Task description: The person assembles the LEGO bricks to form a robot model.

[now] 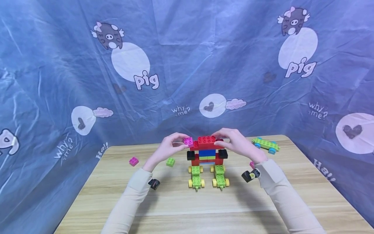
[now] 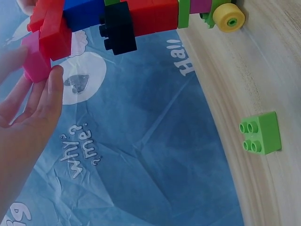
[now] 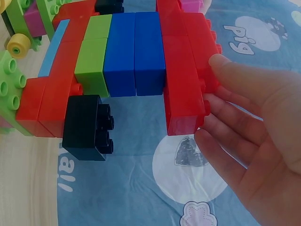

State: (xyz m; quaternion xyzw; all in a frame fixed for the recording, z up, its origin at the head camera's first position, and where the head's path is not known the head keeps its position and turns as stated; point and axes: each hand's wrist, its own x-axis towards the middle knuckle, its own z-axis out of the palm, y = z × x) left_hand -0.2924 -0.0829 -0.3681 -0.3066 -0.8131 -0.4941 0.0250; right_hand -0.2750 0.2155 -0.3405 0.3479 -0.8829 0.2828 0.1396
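A toy-brick figure stands upright on the table, its red top bricks above blue bricks. Black bricks jut out at both sides, and two green wheeled bases with yellow wheels carry it. My left hand pinches a pink brick against the left end of the red top row; whether its studs are joined there I cannot tell. At the other end, my right hand holds a red brick, thumb on the studded side and fingers at its end.
Left of the figure lie a loose pink brick and a green brick. A green wheeled base with blue wheels sits at the back right. Another pink brick is partly covered by the right wrist. Blue printed cloth hangs behind the table.
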